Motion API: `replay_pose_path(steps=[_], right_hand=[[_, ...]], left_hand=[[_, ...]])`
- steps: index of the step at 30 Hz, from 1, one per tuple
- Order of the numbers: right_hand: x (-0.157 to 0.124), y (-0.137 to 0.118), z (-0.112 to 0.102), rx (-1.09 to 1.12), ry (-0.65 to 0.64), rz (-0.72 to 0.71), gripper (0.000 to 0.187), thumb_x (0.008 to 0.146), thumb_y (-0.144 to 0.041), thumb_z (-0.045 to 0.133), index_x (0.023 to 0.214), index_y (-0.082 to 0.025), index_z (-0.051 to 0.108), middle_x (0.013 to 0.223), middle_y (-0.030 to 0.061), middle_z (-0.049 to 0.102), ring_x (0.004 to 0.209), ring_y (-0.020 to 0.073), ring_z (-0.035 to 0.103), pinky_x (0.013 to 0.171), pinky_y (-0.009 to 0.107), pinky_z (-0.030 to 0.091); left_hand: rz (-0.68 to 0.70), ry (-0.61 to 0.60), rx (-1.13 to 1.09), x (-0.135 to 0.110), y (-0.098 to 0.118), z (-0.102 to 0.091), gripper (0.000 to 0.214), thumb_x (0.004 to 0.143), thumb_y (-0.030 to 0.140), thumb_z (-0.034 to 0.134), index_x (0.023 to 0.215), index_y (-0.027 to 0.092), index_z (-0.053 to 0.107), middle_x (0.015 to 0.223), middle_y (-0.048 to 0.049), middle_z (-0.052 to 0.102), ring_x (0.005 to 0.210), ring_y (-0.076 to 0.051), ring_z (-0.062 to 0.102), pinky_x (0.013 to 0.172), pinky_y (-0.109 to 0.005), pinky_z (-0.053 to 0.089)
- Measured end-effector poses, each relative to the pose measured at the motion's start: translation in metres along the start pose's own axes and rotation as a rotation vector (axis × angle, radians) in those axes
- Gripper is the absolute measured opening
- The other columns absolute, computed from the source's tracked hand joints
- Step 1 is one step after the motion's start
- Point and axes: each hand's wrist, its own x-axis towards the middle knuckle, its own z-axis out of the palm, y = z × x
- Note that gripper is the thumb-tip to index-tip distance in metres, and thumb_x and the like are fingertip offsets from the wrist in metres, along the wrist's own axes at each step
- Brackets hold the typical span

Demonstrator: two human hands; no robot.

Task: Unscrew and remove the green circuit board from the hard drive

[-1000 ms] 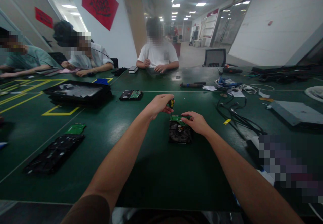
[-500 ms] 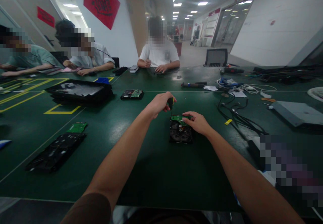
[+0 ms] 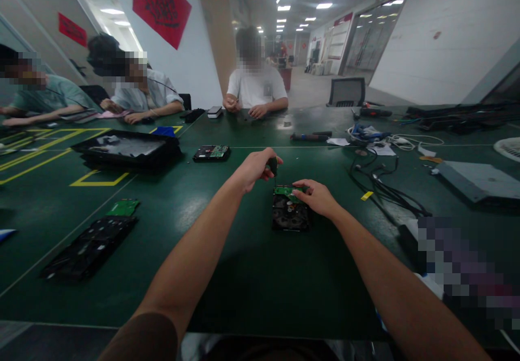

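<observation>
My left hand point(image 3: 260, 167) is closed around the dark handle of a screwdriver point(image 3: 274, 164). The tool points down, and its thin shaft meets the top edge of a hard drive point(image 3: 290, 216) lying on the table. A green circuit board point(image 3: 283, 191) covers the drive's far end. My right hand point(image 3: 316, 195) grips the drive at its right side, with thumb and fingers over the board's right end. The screw under the tip is too small to make out.
On the green table point(image 3: 244, 290), another hard drive point(image 3: 212, 153) lies beyond my left arm. Black trays point(image 3: 130, 152) and black drives point(image 3: 87, 250) with a green board point(image 3: 124, 207) are left. Cables point(image 3: 382, 179) and a metal box point(image 3: 481, 185) lie right. A person point(image 3: 257, 87) sits opposite.
The screwdriver's handle has turned in my left hand; its yellow mark no longer shows. Both hands and the hard drive stay in place.
</observation>
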Motion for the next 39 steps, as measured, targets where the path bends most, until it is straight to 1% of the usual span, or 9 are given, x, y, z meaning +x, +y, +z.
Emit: replay_pose_path(steps=[3, 7, 10, 14, 18, 21, 27, 35, 39], right_hand=[[0.0001, -0.0002, -0.0001, 0.012, -0.002, 0.006, 0.039, 0.092, -0.047, 0.065, 0.120, -0.022, 0.073, 0.091, 0.0046, 0.070, 0.069, 0.0151, 0.055, 0.065, 0.030, 0.041], [0.0002, -0.0016, -0.0005, 0.009, -0.005, 0.018, 0.040, 0.091, -0.048, 0.065, 0.121, -0.021, 0.072, 0.085, 0.0036, 0.069, 0.068, 0.0153, 0.055, 0.064, 0.029, 0.041], [0.0001, -0.0037, -0.0012, -0.004, -0.004, 0.017, 0.040, 0.091, -0.048, 0.065, 0.121, -0.022, 0.073, 0.084, 0.0030, 0.068, 0.068, 0.0155, 0.055, 0.064, 0.029, 0.040], [-0.0001, -0.0055, -0.0018, -0.006, -0.007, 0.023, 0.040, 0.091, -0.047, 0.065, 0.120, -0.021, 0.073, 0.085, 0.0035, 0.068, 0.066, 0.0149, 0.054, 0.063, 0.029, 0.040], [-0.0005, -0.0056, -0.0015, 0.021, -0.016, 0.022, 0.040, 0.091, -0.047, 0.065, 0.121, -0.021, 0.072, 0.090, 0.0042, 0.070, 0.065, 0.0139, 0.053, 0.062, 0.029, 0.040], [-0.0008, -0.0054, -0.0014, 0.028, -0.012, 0.030, 0.040, 0.091, -0.047, 0.065, 0.121, -0.022, 0.073, 0.086, 0.0037, 0.070, 0.064, 0.0143, 0.053, 0.061, 0.029, 0.040], [-0.0009, -0.0050, -0.0015, 0.030, -0.011, 0.022, 0.041, 0.090, -0.048, 0.065, 0.120, -0.022, 0.073, 0.087, 0.0040, 0.070, 0.063, 0.0143, 0.053, 0.061, 0.029, 0.040], [-0.0007, -0.0052, -0.0025, 0.019, -0.014, 0.024, 0.042, 0.091, -0.049, 0.064, 0.121, -0.021, 0.073, 0.084, 0.0033, 0.069, 0.063, 0.0146, 0.052, 0.061, 0.029, 0.040], [-0.0006, -0.0055, -0.0024, 0.013, -0.017, 0.027, 0.042, 0.091, -0.049, 0.064, 0.121, -0.021, 0.073, 0.086, 0.0037, 0.070, 0.063, 0.0144, 0.053, 0.061, 0.029, 0.040]], left_hand=[[-0.049, -0.057, -0.080, -0.0028, 0.0030, 0.0025, 0.027, 0.087, 0.038, 0.055, 0.097, 0.016, 0.066, 0.096, -0.0119, 0.073, 0.052, -0.012, 0.057, 0.048, -0.026, 0.042], [-0.094, -0.110, -0.151, -0.0022, 0.0036, 0.0040, 0.022, 0.087, 0.037, 0.055, 0.095, 0.017, 0.059, 0.096, -0.0125, 0.075, 0.051, -0.013, 0.058, 0.048, -0.027, 0.045], [-0.075, -0.104, -0.144, -0.0001, 0.0015, 0.0018, 0.025, 0.087, 0.038, 0.055, 0.092, 0.015, 0.064, 0.100, -0.0136, 0.073, 0.055, -0.013, 0.061, 0.050, -0.026, 0.045], [-0.039, -0.082, -0.073, -0.0006, 0.0007, -0.0003, 0.030, 0.086, 0.039, 0.055, 0.095, 0.014, 0.070, 0.102, -0.0131, 0.071, 0.053, -0.011, 0.059, 0.044, -0.024, 0.036], [-0.079, -0.123, -0.101, -0.0029, 0.0029, 0.0022, 0.028, 0.086, 0.039, 0.055, 0.098, 0.016, 0.064, 0.102, -0.0123, 0.073, 0.049, -0.012, 0.060, 0.042, -0.025, 0.036], [-0.067, -0.083, -0.072, -0.0028, 0.0039, 0.0032, 0.023, 0.086, 0.038, 0.054, 0.094, 0.017, 0.061, 0.098, -0.0129, 0.074, 0.055, -0.016, 0.066, 0.043, -0.025, 0.035], [0.041, -0.006, 0.106, -0.0022, 0.0040, -0.0002, 0.029, 0.088, 0.037, 0.053, 0.090, 0.015, 0.072, 0.097, -0.0127, 0.072, 0.058, -0.014, 0.066, 0.045, -0.024, 0.036], [-0.097, -0.108, -0.158, 0.0006, 0.0011, 0.0004, 0.026, 0.086, 0.040, 0.054, 0.096, 0.017, 0.061, 0.099, -0.0140, 0.075, 0.059, -0.017, 0.068, 0.045, -0.025, 0.042], [-0.073, -0.090, -0.137, 0.0001, 0.0018, -0.0010, 0.027, 0.086, 0.039, 0.055, 0.092, 0.015, 0.066, 0.105, -0.0139, 0.072, 0.061, -0.015, 0.068, 0.047, -0.024, 0.042]])
